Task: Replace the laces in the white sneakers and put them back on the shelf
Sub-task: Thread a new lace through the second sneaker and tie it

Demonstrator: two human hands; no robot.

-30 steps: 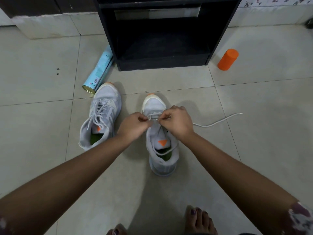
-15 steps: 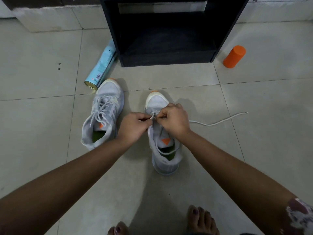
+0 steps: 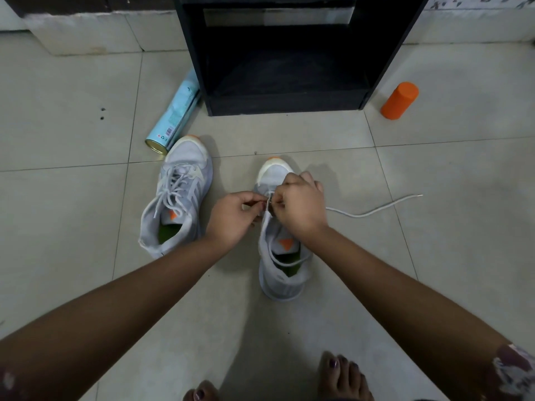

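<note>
Now: L hand & R hand fingers both pinch thin white cord lace at toe eyelets of mesh sneaker.

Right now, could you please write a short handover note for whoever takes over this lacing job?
Left hand and right hand: both pinch the lace at the front eyelets of the near sneaker.
The lace's free end trails on the floor.
Done: the other sneaker sits laced beside it.
To do: thread the remaining eyelets, then set both on the black shelf.
</note>
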